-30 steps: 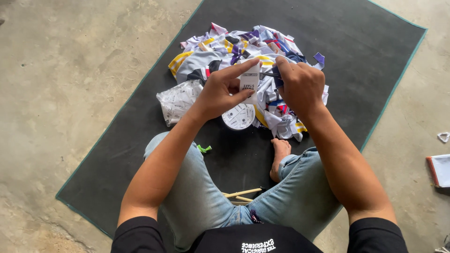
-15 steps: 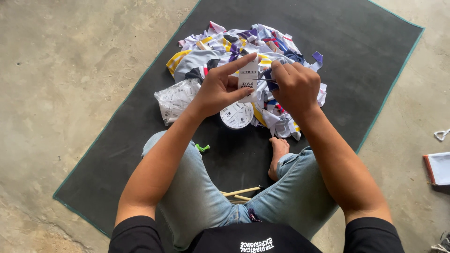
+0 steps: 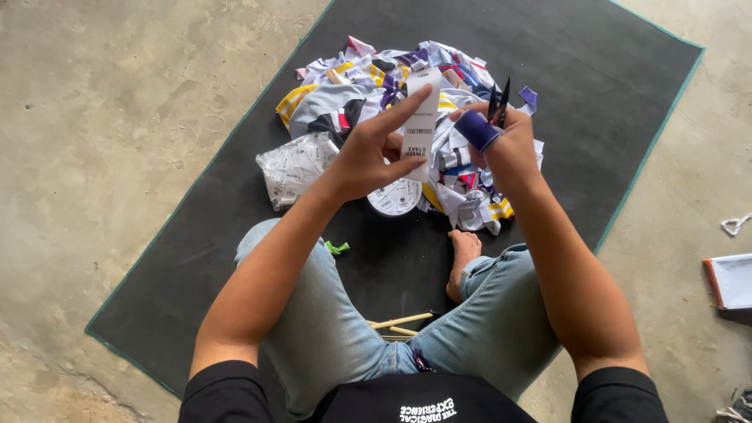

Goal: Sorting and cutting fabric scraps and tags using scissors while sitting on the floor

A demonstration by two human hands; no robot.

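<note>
White rectangular printed label (image 3: pixel 421 117) was pinched upright in the left hand (image 3: pixel 368 153), above the heap of multicoloured fabric scraps (image 3: pixel 392 86). Just right of the label, the right hand (image 3: pixel 509 145) was clamped on small black thread snips (image 3: pixel 498 100). Clear plastic bag (image 3: pixel 296 166) lay left of the label.

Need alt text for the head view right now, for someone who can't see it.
Seated person's left hand holds up a white tag; right hand grips small black snips. Beyond lies a heap of fabric scraps on a dark mat.
</note>
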